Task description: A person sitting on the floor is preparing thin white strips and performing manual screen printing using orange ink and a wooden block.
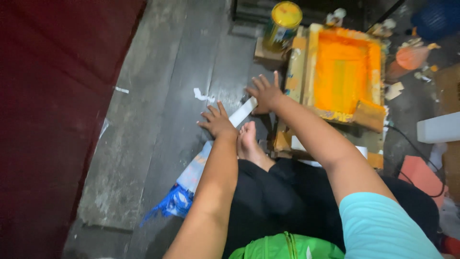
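Observation:
My left hand (216,121) lies flat, fingers spread, on the lower part of a white strip (243,110) that rests on the dark floor. My right hand (264,92) is spread over the strip's upper end, fingers apart, touching or just above it. Neither hand grips anything. My bare foot (248,142) rests just below the strip, next to my left wrist. I sit in black trousers with a green bag (282,247) on my lap.
A wooden frame smeared with orange paint (343,72) lies to the right of my hands. A yellow tin (282,24) stands behind it. A white and blue plastic bag (184,189) lies under my left forearm. Red cloth (48,96) covers the left side.

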